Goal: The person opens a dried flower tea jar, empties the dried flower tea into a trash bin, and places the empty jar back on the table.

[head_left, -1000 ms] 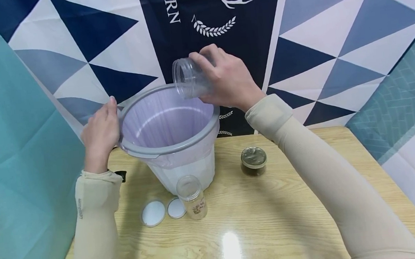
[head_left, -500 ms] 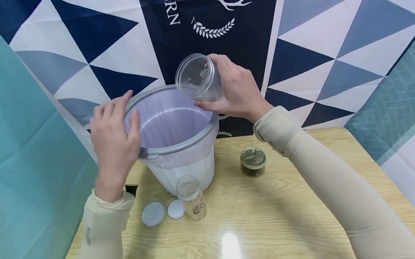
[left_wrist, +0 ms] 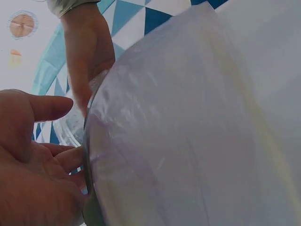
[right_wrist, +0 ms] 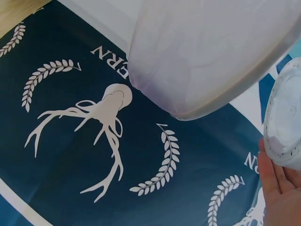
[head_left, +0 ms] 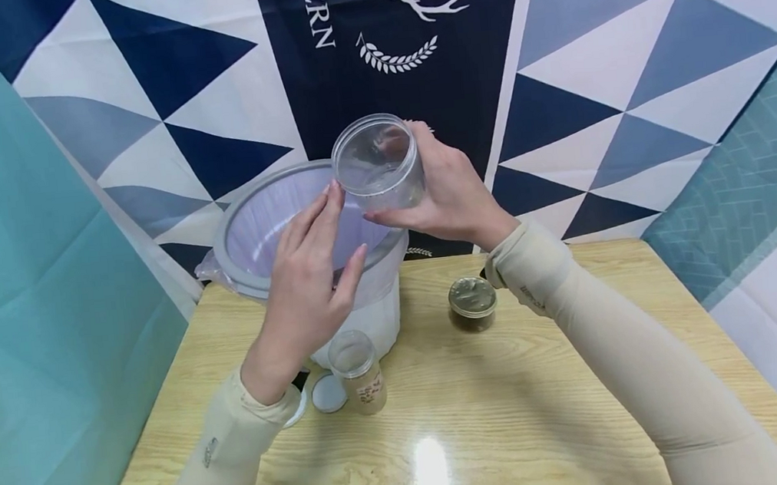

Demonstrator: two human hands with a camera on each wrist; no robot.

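My right hand (head_left: 453, 190) grips a clear plastic jar (head_left: 381, 170) round its side, its wide mouth tilted toward me. The jar looks see-through with nothing clear inside. My left hand (head_left: 304, 277) is raised in front of the bin, its fingers extended and fingertips at the jar's rim; whether they touch cannot be told. Behind and below both hands stands a white trash bin (head_left: 387, 323) with a grey rim and a lilac liner bag. In the left wrist view, the liner (left_wrist: 174, 127) hides part of the jar. The right wrist view catches the jar (right_wrist: 287, 117) at its edge.
A slimmer clear jar (head_left: 366, 383) stands uncapped before the bin, beside a white lid (head_left: 328, 394). Another lid (head_left: 297, 412) is partly covered by my left sleeve. Right of the bin sits a squat container (head_left: 473, 304) with a metallic-looking top. Patterned cloth hangs behind the table.
My left hand has left the bin's left rim and moved right to the jar. My right hand has turned the jar's mouth from leftward over the bin to facing me, and lowered it slightly.
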